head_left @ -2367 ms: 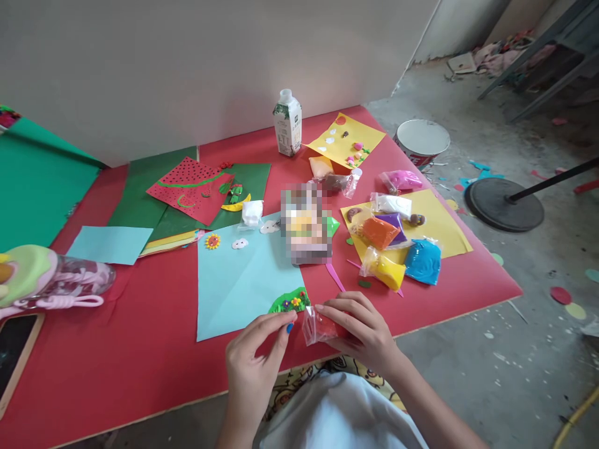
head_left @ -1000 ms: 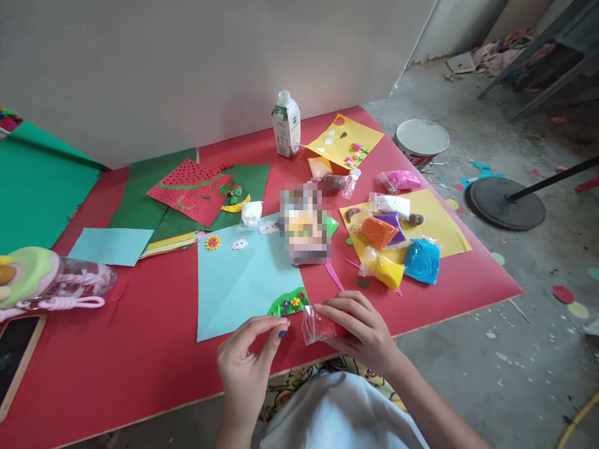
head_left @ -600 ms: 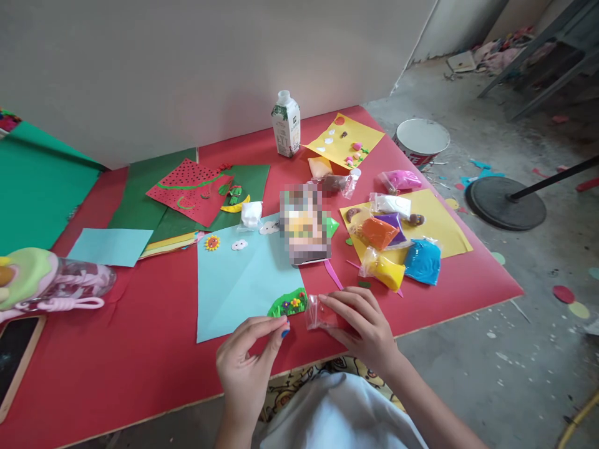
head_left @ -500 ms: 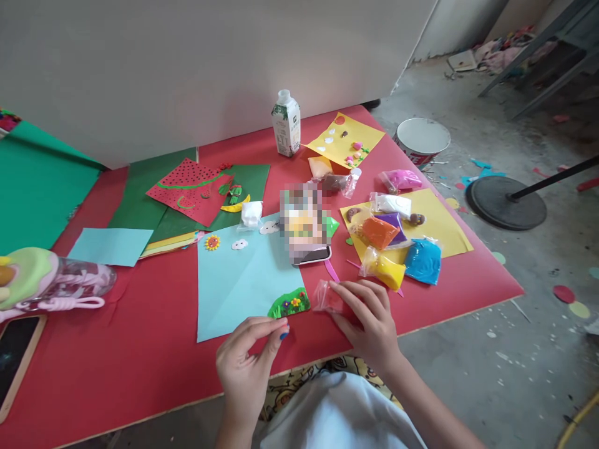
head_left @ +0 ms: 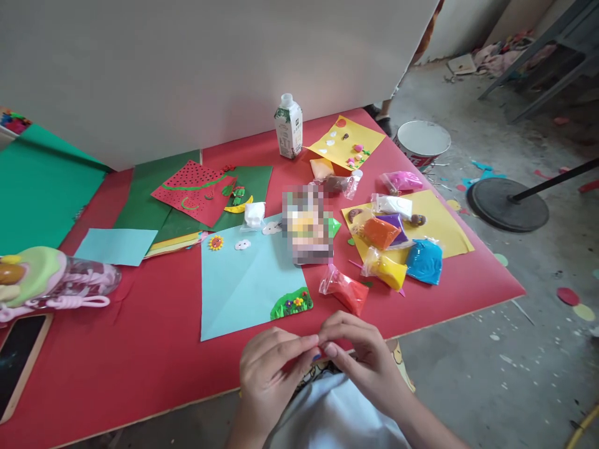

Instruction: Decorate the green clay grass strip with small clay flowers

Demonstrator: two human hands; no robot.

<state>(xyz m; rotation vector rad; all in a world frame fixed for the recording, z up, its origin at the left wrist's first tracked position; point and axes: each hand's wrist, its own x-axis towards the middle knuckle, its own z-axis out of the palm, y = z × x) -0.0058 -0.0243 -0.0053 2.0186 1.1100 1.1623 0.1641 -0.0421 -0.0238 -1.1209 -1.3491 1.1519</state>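
My left hand [head_left: 271,368] and my right hand [head_left: 362,355] meet fingertip to fingertip above the near edge of the red table [head_left: 140,349], pinching something tiny that I cannot make out. A clear bag of red clay [head_left: 345,291] lies on the table just beyond my right hand, untouched. To its left, a light blue paper sheet [head_left: 243,284] carries a green clay grass patch with small flowers [head_left: 291,304], a little sun [head_left: 216,242] and white clouds [head_left: 242,244].
Bags of yellow [head_left: 386,268], blue [head_left: 423,260], orange [head_left: 380,231], white [head_left: 392,204] and pink clay [head_left: 402,181] lie on and around yellow paper. A milk carton [head_left: 288,125] stands at the back. A phone [head_left: 19,355] and a bottle [head_left: 56,280] lie left. A white bucket [head_left: 421,140] sits on the floor.
My right hand has put the red clay bag down on the table and drawn back. Both hands now meet at the table's near edge, fingertips together.
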